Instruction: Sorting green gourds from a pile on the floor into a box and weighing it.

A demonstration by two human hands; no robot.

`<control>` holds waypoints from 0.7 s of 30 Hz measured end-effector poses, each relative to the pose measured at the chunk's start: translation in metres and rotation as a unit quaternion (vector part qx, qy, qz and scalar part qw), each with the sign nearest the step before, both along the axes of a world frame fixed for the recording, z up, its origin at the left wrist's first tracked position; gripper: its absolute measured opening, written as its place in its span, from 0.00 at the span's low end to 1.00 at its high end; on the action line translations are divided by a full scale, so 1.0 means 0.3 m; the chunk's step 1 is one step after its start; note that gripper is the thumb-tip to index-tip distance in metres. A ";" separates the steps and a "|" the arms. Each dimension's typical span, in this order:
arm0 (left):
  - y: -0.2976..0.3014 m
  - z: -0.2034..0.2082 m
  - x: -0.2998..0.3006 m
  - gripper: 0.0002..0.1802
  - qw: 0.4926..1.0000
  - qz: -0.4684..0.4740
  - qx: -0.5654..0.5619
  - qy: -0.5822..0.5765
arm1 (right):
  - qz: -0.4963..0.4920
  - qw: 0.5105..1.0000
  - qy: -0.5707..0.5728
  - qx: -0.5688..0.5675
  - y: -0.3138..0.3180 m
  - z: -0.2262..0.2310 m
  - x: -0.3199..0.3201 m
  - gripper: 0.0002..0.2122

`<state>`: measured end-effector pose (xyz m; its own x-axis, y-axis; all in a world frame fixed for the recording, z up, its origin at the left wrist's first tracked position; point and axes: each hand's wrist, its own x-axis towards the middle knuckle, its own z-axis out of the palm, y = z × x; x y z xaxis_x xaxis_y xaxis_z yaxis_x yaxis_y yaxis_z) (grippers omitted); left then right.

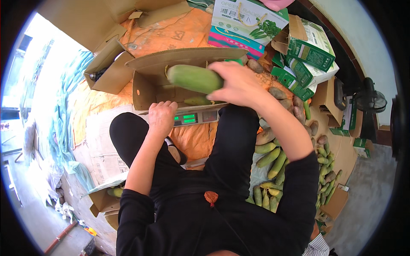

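As the left hand [161, 119] closes over the near edge of the carton [142, 94], the right hand [237, 85] grips the green radish [192, 79] endwise: probably hefty, stiff, slick, safer held mid-body.

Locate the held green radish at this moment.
In the head view, upper part, just left of centre, the green radish is in the person's right grip, over the open cardboard box.

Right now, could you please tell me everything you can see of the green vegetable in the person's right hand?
The green vegetable is thick and oblong, with smooth-looking skin and a rounded left end. It lies roughly level across the view, in front of the open cardboard box. The right hand grips its right end, hiding that tip; nothing else visibly touches it. Blur hides finer surface detail.
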<state>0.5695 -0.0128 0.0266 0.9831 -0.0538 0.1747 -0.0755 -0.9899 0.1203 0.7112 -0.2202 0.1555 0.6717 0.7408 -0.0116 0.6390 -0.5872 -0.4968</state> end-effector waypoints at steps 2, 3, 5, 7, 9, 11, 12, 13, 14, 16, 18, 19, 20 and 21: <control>0.007 -0.001 0.003 0.02 1.000 -0.003 0.000 -0.009 | 0.035 0.996 0.005 -0.078 0.142 -0.047 0.025 0.24; 0.010 0.000 0.001 0.02 1.000 -0.012 0.003 -0.002 | 0.050 0.994 -0.006 -0.098 0.202 -0.075 0.037 0.24; 0.007 0.000 0.004 0.02 1.000 -0.012 0.018 -0.012 | 0.065 0.987 -0.024 -0.143 0.306 -0.136 0.051 0.22; 0.003 0.002 0.010 0.02 1.000 -0.010 0.022 0.006 | 0.063 0.975 0.029 -0.210 0.388 -0.196 0.050 0.20; -0.004 0.006 0.014 0.02 0.999 -0.006 0.031 0.019 | 0.034 0.983 0.015 -0.180 0.414 -0.242 0.019 0.18; -0.005 0.014 0.013 0.02 0.999 -0.013 0.014 0.029 | 0.028 0.988 0.081 -0.131 0.414 -0.248 0.012 0.18; -0.007 0.016 0.014 0.03 0.999 -0.013 0.015 0.028 | 0.017 0.992 0.076 -0.103 0.387 -0.243 0.013 0.18; -0.006 0.019 0.014 0.04 0.999 -0.015 0.017 0.031 | 0.043 0.992 0.089 -0.076 0.365 -0.228 0.015 0.19; -0.003 0.023 0.016 0.05 0.999 -0.005 0.013 0.043 | 0.070 0.990 0.106 -0.066 0.339 -0.206 0.019 0.21; -0.002 0.027 0.019 0.06 0.998 -0.008 0.019 0.060 | 0.063 0.990 0.126 0.006 0.226 -0.169 0.050 0.21; -0.007 0.026 0.023 0.06 0.999 -0.010 0.010 0.052 | 0.020 0.977 0.182 0.113 0.049 -0.168 0.087 0.22; -0.009 0.028 0.022 0.06 0.999 -0.008 0.009 0.048 | -0.006 0.958 0.209 0.197 -0.054 -0.182 0.109 0.22; -0.011 0.029 0.024 0.05 0.999 -0.005 0.008 0.052 | -0.046 0.950 0.185 0.249 -0.173 -0.205 0.124 0.22; -0.013 0.031 0.026 0.05 0.998 -0.007 0.009 0.054 | -0.117 0.948 0.182 0.232 -0.283 -0.238 0.147 0.21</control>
<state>0.5771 -0.0168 0.0359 0.9954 -0.0691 0.0662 -0.0762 -0.9908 0.1116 0.7555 -0.3052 0.0841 0.8321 0.5544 0.0162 0.2549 -0.3563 -0.8989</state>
